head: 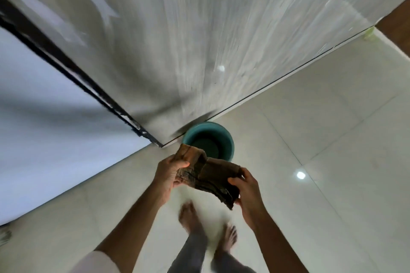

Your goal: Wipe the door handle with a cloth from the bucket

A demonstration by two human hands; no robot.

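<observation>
Both forearms are reaching forward from the bottom edge, bare feet (pixel 228 236) blurring below them on the floor (pixel 332 139), which is filling the right and lower view in pale glossy tiles with a round light glare. Big grey-white door (pixel 177 29) is taking up the upper middle, streaky and motion-blurred, its bottom edge running diagonally just above the bucket; no handle is showing on it. White wall (pixel 44 128) is sitting left of a dark door frame (pixel 66 62). Teal bucket (pixel 229 139) is standing on the floor right at the door's lower corner, inside looking dark. Brown cloth (pixel 210 175) is hanging stretched between the hands, above and in front of the bucket. Left hand (pixel 169 175) is curling its fingers around the cloth's left end, thumb on top. Right hand (pixel 248 193) is pinching the right end, thumb over the front.
</observation>
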